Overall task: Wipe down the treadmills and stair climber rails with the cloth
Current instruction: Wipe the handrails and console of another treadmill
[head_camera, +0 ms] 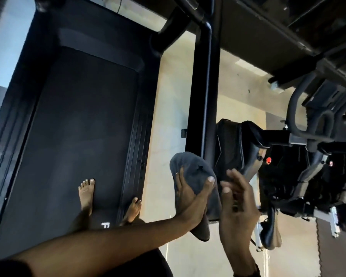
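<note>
Treadmill [82, 120] belt runs lengthwise up the frame, two bare feet [86, 193] planted near its lower end. Its black rail [203, 92] stands upright beside pale floor [168, 120]. The grey cloth [194, 176] (bunched, hanging downward) is gripped by the left hand [190, 194] just beneath the rail's end. The right hand [236, 204] hovers beside it, fingers relaxed, holding nothing.

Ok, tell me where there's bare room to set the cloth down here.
The treadmill belt is bare ahead of the feet, between its two side rails. The pale floor strip between the treadmill's right edge and the black handrail is also bare. It is crowded on the right, round the exercise bike, where the left hand grips the cloth beside the right hand.
</note>
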